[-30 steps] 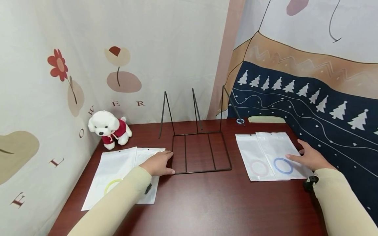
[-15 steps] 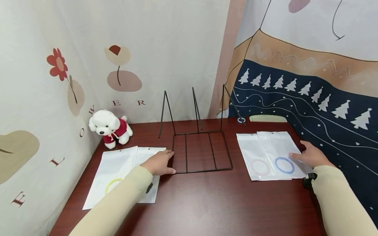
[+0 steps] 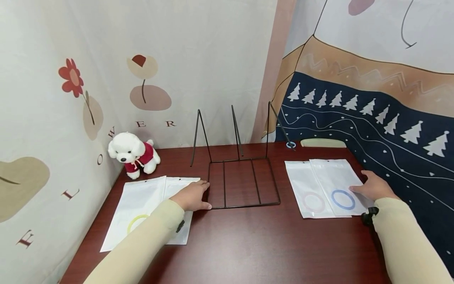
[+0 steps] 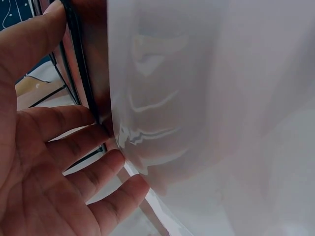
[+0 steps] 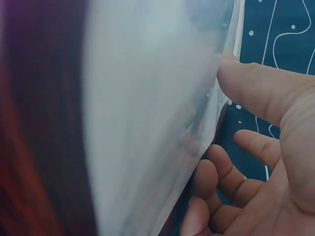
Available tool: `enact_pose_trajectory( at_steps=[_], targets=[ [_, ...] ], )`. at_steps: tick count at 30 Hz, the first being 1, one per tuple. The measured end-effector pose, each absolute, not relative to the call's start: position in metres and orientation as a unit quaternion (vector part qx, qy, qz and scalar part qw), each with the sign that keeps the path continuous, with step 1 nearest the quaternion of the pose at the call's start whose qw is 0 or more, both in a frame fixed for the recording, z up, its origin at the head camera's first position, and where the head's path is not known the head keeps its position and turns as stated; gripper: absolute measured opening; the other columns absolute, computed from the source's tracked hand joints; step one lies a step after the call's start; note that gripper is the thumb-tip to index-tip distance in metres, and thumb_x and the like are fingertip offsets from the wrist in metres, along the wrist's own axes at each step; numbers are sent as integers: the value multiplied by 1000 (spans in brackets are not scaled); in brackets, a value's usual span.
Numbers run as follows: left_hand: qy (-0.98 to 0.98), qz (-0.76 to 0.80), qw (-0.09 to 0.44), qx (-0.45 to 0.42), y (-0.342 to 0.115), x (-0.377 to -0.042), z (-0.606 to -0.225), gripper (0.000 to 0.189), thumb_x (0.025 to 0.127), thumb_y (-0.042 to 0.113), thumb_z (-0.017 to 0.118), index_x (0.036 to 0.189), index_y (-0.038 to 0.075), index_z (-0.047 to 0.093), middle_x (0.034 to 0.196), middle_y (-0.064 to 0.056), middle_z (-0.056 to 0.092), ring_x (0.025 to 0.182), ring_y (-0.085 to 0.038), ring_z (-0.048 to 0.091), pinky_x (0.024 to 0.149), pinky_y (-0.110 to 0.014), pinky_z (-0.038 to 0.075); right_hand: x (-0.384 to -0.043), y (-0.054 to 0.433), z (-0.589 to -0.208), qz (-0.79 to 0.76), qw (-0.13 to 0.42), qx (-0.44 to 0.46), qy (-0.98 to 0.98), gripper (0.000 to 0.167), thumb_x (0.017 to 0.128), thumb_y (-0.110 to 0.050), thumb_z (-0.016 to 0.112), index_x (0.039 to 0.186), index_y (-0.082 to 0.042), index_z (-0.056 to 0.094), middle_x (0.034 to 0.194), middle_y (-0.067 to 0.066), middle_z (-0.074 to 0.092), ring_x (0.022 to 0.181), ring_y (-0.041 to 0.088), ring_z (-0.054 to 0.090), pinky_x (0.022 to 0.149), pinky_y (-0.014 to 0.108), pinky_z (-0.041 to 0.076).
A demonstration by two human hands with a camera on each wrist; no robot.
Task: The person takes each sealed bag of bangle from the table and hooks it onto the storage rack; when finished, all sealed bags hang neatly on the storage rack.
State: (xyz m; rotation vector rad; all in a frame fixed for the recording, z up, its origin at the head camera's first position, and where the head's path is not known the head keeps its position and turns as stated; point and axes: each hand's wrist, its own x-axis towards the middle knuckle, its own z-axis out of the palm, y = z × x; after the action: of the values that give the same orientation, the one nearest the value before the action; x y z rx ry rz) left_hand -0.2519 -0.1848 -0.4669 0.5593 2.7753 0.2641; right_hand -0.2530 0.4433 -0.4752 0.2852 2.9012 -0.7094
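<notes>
A black wire rack (image 3: 244,206) with three tall upright loops stands on the table. My left hand (image 3: 191,196) reaches across a pair of overlapping white bags (image 3: 142,195) to the rack's left side. Thumb and fingertips meet the rack's frame, and the fingers lie nearly straight in the left wrist view. One of these bags shows a yellow ring, partly hidden by my sleeve. On the right lie two more overlapping white bags (image 3: 331,173), one with a pink ring and one with a blue ring. My right hand (image 3: 377,187) is at their right edge, thumb over the plastic, other fingers loosely bent beside it.
A white plush dog (image 3: 129,152) in a red top sits at the back left. A small blue-white ring (image 3: 291,145) and a pale flat piece (image 3: 322,143) lie along the back edge. Printed curtains stand behind and to both sides of the brown table (image 3: 255,244).
My right hand has drawn slightly right, its thumb sliding away from the blue ring. My left hand stays at the rack, and the bags keep their places. The head view shifts a little.
</notes>
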Motion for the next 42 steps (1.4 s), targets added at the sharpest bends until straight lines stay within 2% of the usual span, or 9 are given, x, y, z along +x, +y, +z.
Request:
enact_pose_trajectory(
  at_steps=[14, 23, 32, 42],
  targets=[
    [966, 89, 153, 190, -185, -253, -468, 88, 93, 41, 82, 156, -7, 44, 164, -25, 40, 152, -45, 38, 124, -53, 36, -259, 441, -472, -234, 73, 86, 966, 98, 90, -25, 80, 155, 19, 21, 148, 52, 28, 123, 64, 39, 107, 78, 39],
    [966, 89, 155, 188, -185, -252, -466, 88, 93, 41, 81, 157, -6, 43, 164, -25, 39, 152, -45, 38, 124, -53, 36, -263, 439, -471, -263, 83, 69, 959, 97, 90, -14, 76, 160, 14, 14, 153, 50, 23, 131, 63, 33, 111, 79, 31],
    [966, 85, 154, 191, -186, -250, -467, 87, 94, 41, 81, 157, -7, 43, 164, -25, 40, 153, -44, 37, 124, -53, 36, -261, 446, -466, -295, 117, 66, 946, 76, 97, -15, 64, 159, 10, 29, 159, 46, 19, 139, 63, 25, 112, 81, 26],
    [966, 81, 150, 194, -185, -250, -467, 86, 93, 40, 82, 155, -8, 45, 163, -26, 42, 151, -45, 41, 123, -53, 38, -257, 452, -463, -295, 127, 58, 945, 72, 99, -15, 60, 161, 7, 29, 159, 47, 16, 139, 63, 24, 112, 82, 23]
  ],
)
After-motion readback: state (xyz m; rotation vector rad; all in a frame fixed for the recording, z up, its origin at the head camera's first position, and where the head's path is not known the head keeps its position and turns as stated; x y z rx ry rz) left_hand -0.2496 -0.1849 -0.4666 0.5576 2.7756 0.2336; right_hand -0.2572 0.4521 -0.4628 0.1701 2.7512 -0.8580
